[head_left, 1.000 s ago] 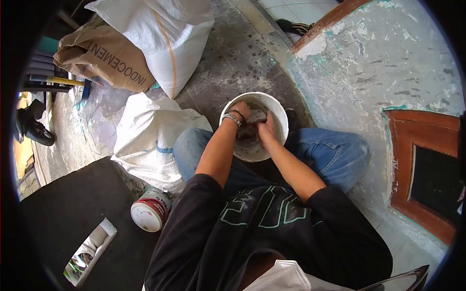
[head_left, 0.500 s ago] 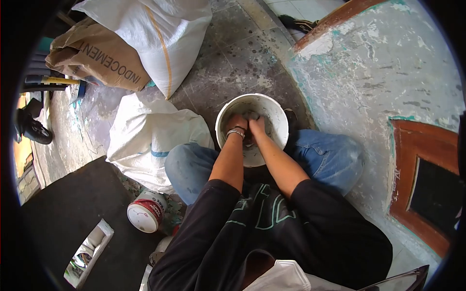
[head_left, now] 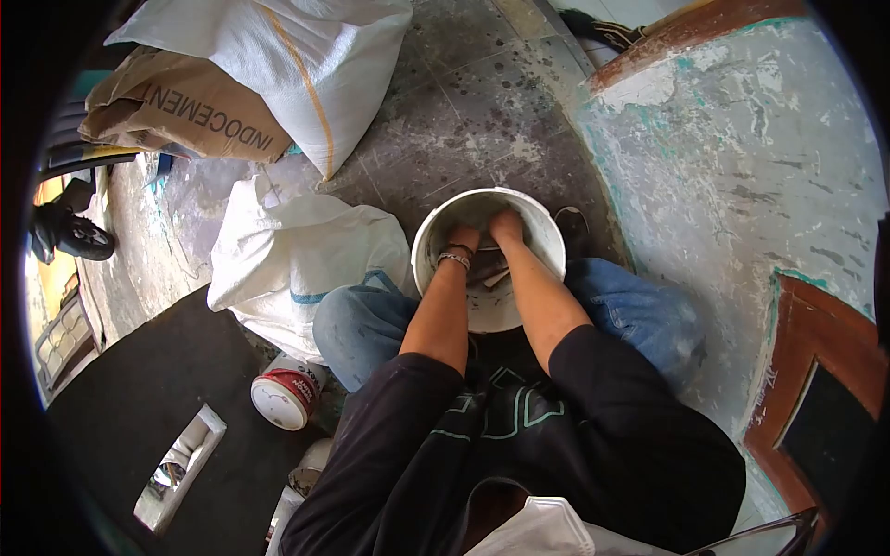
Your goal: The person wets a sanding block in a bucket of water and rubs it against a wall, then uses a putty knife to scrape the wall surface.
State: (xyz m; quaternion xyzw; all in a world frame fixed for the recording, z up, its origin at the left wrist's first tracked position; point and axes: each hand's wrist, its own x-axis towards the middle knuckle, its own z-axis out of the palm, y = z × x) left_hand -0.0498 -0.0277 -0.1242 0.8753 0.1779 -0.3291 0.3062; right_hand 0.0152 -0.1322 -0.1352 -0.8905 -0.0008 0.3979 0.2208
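A white bucket stands upright on the floor between my bent knees, its inner walls smeared grey. Both of my arms reach down into it. My left hand, with bracelets at the wrist, is by the left inner wall. Close to the far inner wall is my right hand, a short way apart from the left. The fingers of both hands are hidden low in the bucket. Below the hands, a narrow tool with a light-coloured handle lies inside, partly in shadow.
A white woven sack sits left of the bucket. Behind it are a fuller white sack and a brown paper cement bag. A paint can lies near my left knee. At right rises a patchy grey wall.
My hands, close together in the middle of the bucket before, have moved apart, the right one toward the far wall. The light-coloured handle shows more clearly now. The view has shifted slightly.
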